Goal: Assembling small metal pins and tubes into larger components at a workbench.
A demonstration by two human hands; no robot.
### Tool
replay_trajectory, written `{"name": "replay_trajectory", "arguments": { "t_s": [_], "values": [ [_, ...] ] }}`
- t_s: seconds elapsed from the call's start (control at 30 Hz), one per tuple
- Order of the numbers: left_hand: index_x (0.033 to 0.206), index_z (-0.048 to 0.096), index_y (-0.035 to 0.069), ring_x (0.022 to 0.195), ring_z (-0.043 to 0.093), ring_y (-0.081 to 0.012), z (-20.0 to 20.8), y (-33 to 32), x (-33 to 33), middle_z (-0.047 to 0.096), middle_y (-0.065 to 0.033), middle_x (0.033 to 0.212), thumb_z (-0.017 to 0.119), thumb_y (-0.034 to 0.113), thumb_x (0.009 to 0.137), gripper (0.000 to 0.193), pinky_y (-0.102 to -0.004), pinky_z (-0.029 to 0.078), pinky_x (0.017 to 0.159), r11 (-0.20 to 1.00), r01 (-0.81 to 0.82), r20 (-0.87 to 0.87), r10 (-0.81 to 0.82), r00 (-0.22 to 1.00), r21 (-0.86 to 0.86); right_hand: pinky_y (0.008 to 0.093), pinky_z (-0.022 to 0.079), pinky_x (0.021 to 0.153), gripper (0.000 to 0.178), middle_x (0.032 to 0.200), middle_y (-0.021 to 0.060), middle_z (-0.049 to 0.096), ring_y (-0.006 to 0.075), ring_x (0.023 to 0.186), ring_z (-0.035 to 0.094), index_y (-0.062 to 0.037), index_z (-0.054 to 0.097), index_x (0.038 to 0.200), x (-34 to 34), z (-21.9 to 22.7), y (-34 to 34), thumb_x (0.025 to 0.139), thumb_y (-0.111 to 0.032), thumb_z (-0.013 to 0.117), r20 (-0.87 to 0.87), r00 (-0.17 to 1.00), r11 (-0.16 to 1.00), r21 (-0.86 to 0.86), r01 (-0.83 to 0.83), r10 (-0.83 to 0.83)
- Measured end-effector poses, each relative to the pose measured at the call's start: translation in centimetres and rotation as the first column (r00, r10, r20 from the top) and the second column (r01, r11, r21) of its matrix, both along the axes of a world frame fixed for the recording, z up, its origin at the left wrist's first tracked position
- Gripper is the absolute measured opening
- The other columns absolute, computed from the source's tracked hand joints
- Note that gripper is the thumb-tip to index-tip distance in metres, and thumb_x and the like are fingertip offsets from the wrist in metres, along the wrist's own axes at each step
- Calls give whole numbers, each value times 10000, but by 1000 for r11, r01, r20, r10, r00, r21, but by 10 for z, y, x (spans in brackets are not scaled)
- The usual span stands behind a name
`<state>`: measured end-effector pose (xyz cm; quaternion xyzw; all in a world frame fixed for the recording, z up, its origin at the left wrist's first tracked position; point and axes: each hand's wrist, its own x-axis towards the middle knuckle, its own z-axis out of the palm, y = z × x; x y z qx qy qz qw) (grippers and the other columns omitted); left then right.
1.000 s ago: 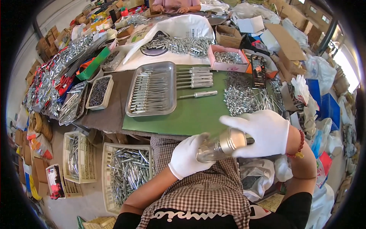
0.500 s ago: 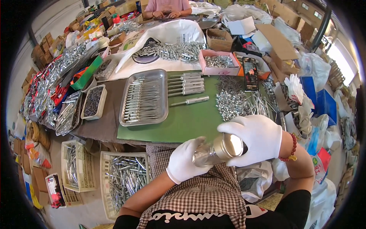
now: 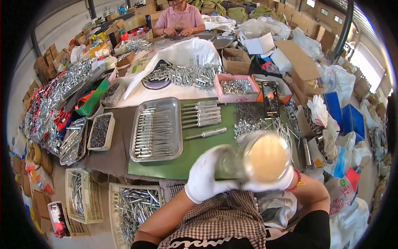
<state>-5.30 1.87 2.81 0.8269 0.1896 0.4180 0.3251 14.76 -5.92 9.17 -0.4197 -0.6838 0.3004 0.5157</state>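
Note:
Both my hands wear white gloves and hold a clear glass jar [image 3: 265,158] close under the camera. The jar is tilted up, blurred, and its round pale yellow end faces me. My left hand [image 3: 206,179] wraps the jar's left side. My right hand [image 3: 277,186] grips it from below and to the right, mostly hidden behind the jar. Beyond them a green mat [image 3: 195,154] carries a metal tray [image 3: 137,157] of silver rods, a few loose rods [image 3: 202,114] and a pile of small metal parts [image 3: 248,119].
A pink box [image 3: 218,87] of metal parts and a phone [image 3: 270,98] lie past the mat. Two baskets of rods [image 3: 133,206] [image 3: 80,195] stand at the lower left. Bags and cartons crowd the right. Another person [image 3: 180,18] sits at the far end.
Both hands have lifted the jar from lap height toward the camera and tipped it, so its round end now faces me and fills more of the view.

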Motion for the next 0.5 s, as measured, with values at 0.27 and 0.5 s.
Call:
{"name": "replay_trajectory", "arguments": {
  "t_s": [0.27,0.5],
  "values": [
    [1158,590,26,1028,596,-341,-40,21,7,622,-147,1110,750,271,741,510,-421,466,903,915,-297,-194,355,915,272,272,529,809,500,1037,60,690,115,890,648,20,589,1164,96,55,170,723,-70,808,69,752,704,415,576,-655],
    [1113,625,44,1015,599,-305,-45,24,7,638,-128,1054,752,260,722,464,-419,455,894,895,-320,-177,386,905,311,381,508,891,782,1090,169,665,310,1028,648,-34,519,1221,145,25,289,606,-352,882,84,529,513,408,755,-845]
  ]
}}
